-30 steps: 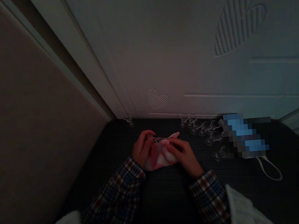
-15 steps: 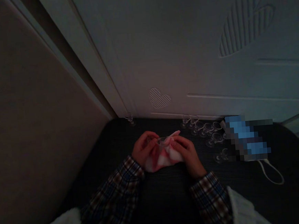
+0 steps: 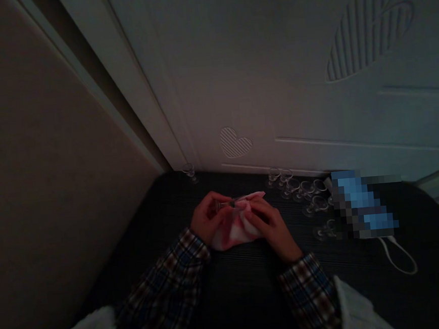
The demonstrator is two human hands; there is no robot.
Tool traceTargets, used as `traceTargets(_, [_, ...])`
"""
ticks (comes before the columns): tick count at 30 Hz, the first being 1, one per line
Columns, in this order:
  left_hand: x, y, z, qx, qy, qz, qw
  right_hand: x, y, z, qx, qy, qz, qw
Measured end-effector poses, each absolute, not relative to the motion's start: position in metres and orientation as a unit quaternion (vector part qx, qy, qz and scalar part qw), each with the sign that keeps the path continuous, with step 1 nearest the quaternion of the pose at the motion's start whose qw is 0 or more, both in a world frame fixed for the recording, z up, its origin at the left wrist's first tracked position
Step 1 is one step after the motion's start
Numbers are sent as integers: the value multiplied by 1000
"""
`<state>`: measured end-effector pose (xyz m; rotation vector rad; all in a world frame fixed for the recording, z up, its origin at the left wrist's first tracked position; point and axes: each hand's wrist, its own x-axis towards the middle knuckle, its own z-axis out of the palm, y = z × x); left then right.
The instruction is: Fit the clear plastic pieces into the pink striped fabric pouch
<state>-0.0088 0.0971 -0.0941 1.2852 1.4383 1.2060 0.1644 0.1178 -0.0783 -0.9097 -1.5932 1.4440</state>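
Note:
The scene is dim. My left hand [image 3: 208,221] is closed round a small clear stemmed glass [image 3: 224,204], pinching it by its foot end. My right hand [image 3: 270,226] is closed on a pink and white cloth [image 3: 239,226] and presses it against the glass. Both hands meet over a dark ribbed table [image 3: 229,285]. The bowl of the glass is partly wrapped in the cloth and hard to make out.
Several small clear glasses [image 3: 301,193] stand in a cluster right of my hands, and one glass [image 3: 189,172] stands alone at the back left corner. A blurred blue object [image 3: 363,206] and a white cord [image 3: 397,257] lie at the right. A white door panel rises behind.
My hands stay together on the glass and cloth, with small finger shifts as the cloth works over the glass. The view has drifted slightly.

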Motion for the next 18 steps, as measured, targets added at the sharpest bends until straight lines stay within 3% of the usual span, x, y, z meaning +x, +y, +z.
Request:
traceTargets(7, [-9,96,-99,583,572,472,332,165,119,-84,-369,-572,628,377])
traceTargets(13, [-8,96,-98,583,565,480,333,165,118,-85,-342,-463,730,368])
traceTargets(18, [-7,95,-97,568,577,480,337,164,118,-86,-332,-424,746,392])
